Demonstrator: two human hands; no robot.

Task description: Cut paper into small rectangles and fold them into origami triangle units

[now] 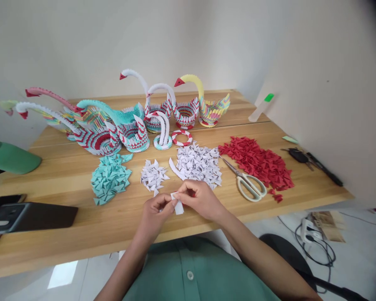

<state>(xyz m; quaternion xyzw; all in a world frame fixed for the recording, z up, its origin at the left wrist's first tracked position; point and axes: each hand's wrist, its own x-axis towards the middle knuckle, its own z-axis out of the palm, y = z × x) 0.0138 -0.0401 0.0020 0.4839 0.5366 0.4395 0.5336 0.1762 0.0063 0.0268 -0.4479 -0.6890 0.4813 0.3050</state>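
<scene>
Over the front of the wooden table, my left hand point(159, 208) and my right hand point(199, 198) pinch a small white folded paper strip point(179, 207) between thumbs and fingers. A bit of red shows by my right fingers; what it is I cannot make out. Just beyond my hands lie a small pile of white folded paper triangles point(153, 175) and a larger white pile point(199, 163). A curved white chain of joined pieces point(176, 169) rests between these piles. Teal triangles point(110, 177) are heaped to the left, red ones point(257, 161) to the right.
Several folded-paper swans point(100, 140) stand along the back, with a red and white paper ring point(182, 138) in front. Scissors point(250, 186) lie right of my hands. Keys point(298, 155) and a black pen point(324, 168) are far right. A green bottle point(14, 156) and dark phone-like device point(44, 216) are left.
</scene>
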